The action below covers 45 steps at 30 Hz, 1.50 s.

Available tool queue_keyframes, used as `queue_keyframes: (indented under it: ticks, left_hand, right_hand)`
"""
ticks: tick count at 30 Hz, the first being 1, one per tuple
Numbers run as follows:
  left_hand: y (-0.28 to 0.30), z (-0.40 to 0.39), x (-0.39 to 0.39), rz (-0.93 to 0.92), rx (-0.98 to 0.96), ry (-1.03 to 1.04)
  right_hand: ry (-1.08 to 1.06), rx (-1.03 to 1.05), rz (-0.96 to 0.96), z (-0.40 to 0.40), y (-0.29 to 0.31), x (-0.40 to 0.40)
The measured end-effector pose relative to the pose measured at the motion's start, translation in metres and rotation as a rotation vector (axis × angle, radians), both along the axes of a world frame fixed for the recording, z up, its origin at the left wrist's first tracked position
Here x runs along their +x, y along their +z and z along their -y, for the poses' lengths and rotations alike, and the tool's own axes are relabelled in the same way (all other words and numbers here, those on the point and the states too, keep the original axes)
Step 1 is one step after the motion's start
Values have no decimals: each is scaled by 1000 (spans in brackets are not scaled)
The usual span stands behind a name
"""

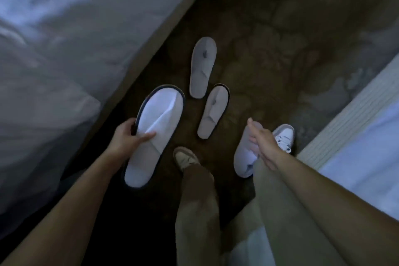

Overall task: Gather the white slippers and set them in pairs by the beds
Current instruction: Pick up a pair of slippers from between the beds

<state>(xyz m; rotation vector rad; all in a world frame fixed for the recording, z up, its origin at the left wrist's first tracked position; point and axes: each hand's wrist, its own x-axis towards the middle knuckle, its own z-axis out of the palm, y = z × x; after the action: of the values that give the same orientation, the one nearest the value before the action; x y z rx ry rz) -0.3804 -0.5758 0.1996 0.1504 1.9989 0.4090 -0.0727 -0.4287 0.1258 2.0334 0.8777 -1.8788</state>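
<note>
My left hand (127, 135) grips a white slipper (155, 134) with a dark sole edge by its side, held above the floor beside the left bed. My right hand (262, 140) holds a second white slipper (244, 156), which hangs down and is partly hidden behind my fingers and wrist. Two more white slippers lie on the brown carpet ahead: the farther slipper (203, 66) and the nearer slipper (213, 111), one behind the other and slightly offset, not side by side.
A bed with white linen (64, 49) fills the left; its tan base (151, 49) runs diagonally. Another bed's edge (356, 119) is at the right. My own shoes (185, 157) and trouser legs stand on the patterned carpet (280, 49) between the beds.
</note>
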Motion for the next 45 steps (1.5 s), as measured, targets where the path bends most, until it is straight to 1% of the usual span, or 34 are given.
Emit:
queue_keyframes:
  ticks: [2,4,8,10,13,14,16,17,19,20,22,25,27,29,30,33,36,37,38,41,43,45]
  left_hand:
    - [-29,7,3,18,-23,38]
    - [-69,20,9,26,-35,103]
    - [-147,35,16,16,-10,229]
    - [-185,43,21,24,-11,222]
    - [-234,48,24,45,-39,169]
    - [-248,49,25,53,-49,160]
    - [-271,52,27,60,-61,161]
    - [-279,52,27,55,-58,165]
    - [-290,48,30,34,-66,150]
    - [-292,47,31,31,-69,150]
    - [-292,43,33,30,-60,161]
    - [-282,38,34,38,-60,188]
    - [-271,32,34,49,-60,203]
    - [-263,26,32,58,-72,217]
    - [-260,24,32,60,-77,227]
    - [-254,18,30,66,-49,270]
    - [-243,22,30,95,-48,311]
    - [-233,21,33,111,-56,318]
    - [-220,17,36,121,-69,316]
    - [-162,0,49,102,-97,310]
    - [-104,-17,60,58,-102,323]
    - [-35,-47,70,28,-67,307]
  right_hand:
    - [-60,8,70,26,-48,-3]
    - [-145,24,70,49,-90,-9]
    - [-281,170,169,64,-177,-48]
    - [-311,269,265,61,-215,-70]
    - [-387,376,299,52,-265,-100]
    - [-385,395,323,52,-280,-109]
    - [-296,458,453,57,-305,-126]
    - [-249,508,511,60,-311,-133]
    - [-176,612,568,66,-315,-147]
    - [-162,638,583,69,-316,-152]
    - [-211,626,575,72,-315,-159]
    - [-314,517,519,59,-307,-156]
    - [-319,423,516,46,-301,-151]
    - [-301,344,489,40,-305,-151]
    - [-284,336,461,40,-308,-152]
    - [-239,358,423,48,-308,-152]
    - [-119,430,402,51,-291,-143]
    - [-148,442,365,50,-279,-136]
    - [-224,431,303,47,-265,-128]
    - [-412,322,94,23,-194,-94]
    - [-405,338,13,3,-127,-68]
    - [-363,398,-5,-27,-49,-40]
